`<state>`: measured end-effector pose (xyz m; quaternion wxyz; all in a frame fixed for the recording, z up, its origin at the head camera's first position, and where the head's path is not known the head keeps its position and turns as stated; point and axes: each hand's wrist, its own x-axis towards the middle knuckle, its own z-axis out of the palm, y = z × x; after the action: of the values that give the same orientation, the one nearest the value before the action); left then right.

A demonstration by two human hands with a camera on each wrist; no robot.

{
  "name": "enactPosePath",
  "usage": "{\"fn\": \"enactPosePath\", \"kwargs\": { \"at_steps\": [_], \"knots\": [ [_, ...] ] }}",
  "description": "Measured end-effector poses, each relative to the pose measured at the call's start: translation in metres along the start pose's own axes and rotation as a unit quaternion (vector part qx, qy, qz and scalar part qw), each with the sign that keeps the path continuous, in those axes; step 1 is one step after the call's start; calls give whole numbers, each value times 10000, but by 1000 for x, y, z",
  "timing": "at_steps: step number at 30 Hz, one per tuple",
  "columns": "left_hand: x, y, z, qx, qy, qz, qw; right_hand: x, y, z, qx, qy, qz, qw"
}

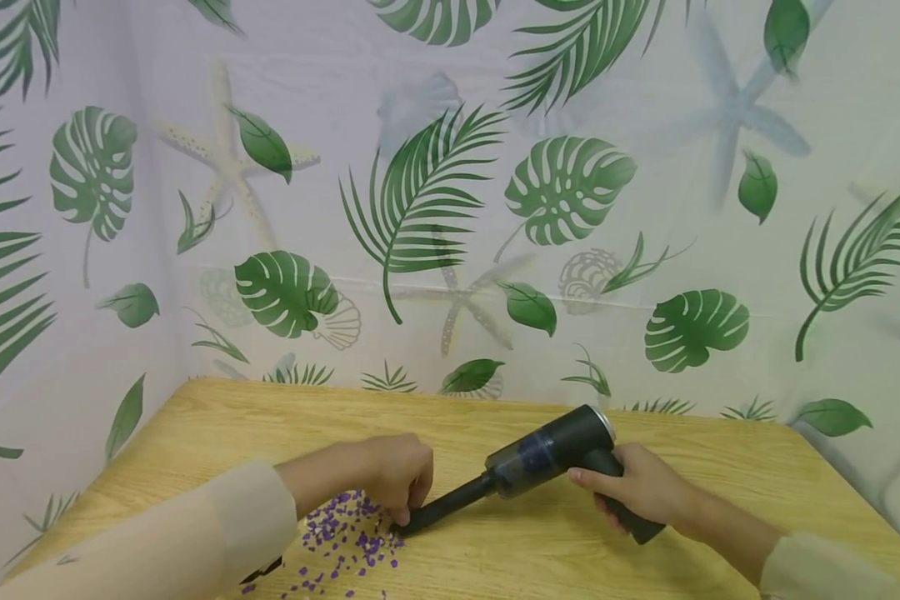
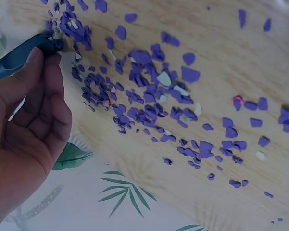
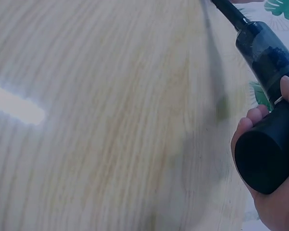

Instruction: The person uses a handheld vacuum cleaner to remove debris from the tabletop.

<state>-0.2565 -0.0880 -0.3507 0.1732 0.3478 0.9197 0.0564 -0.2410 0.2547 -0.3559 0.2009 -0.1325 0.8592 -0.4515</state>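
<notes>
Head view: a black handheld vacuum cleaner [image 1: 579, 440] slants above a wood-grain tabletop [image 1: 540, 550], its body raised on the right and its slim nozzle [image 1: 453, 502] dipping left to the wood. At the vacuum's right end, the right hand [image 1: 648, 487] grips the handle [image 3: 262, 161], fingers wrapped round it and thumb up beside the see-through dust canister [image 3: 269, 53], which has something dark inside, too dim to identify. At the vacuum's left end, the left hand [image 1: 399, 471] pinches the nozzle tip, thumb and fingers drawn close together. Purple scraps [image 2: 144, 108] lie scattered left of the vacuum, some right at the nozzle's mouth, others well apart from it; a few pale bits [image 2: 164, 78] are mixed among them. Behind the vacuum stands a white backdrop [image 1: 450, 371] printed with green leaves, starfish and shells. Pale sleeves [image 1: 157, 533] cover both forearms on either side of the vacuum.
</notes>
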Motion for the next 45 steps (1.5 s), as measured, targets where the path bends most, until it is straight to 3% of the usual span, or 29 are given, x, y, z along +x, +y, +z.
{"fn": "enactPosePath", "kwargs": {
  "at_steps": [8, 14, 16, 20, 25, 33, 39, 42, 45],
  "knots": [
    [-16, 11, 2, -164, -821, 76, 9965, -7, -1, 13, 65, -274, -113, 9995],
    [-24, 16, 3, -806, -1676, -19, 9826, -15, 1, 22, 264, -406, 39, 9988],
    [-25, 16, 0, -919, -1777, -44, 9798, -17, 2, 22, 355, -385, 134, 9985],
    [-21, 10, -11, -882, -1528, -116, 9842, -18, 4, 20, 566, -183, 229, 9980],
    [-12, -3, -21, -765, -1127, -471, 9896, -14, 6, 17, 683, 171, 511, 9962],
    [4, -25, -24, -1567, -1029, -856, 9785, -7, 3, 20, 771, 678, 701, 9922],
    [13, -37, -21, -2160, -239, -838, 9725, -1, 1, 23, 907, 1200, 811, 9853],
    [15, -41, -22, -1801, 254, -608, 9814, 1, -1, 23, 945, 1330, 826, 9831],
    [18, -44, -22, -1162, 846, -403, 9888, 4, -3, 23, 963, 1404, 800, 9821]
  ]
}}
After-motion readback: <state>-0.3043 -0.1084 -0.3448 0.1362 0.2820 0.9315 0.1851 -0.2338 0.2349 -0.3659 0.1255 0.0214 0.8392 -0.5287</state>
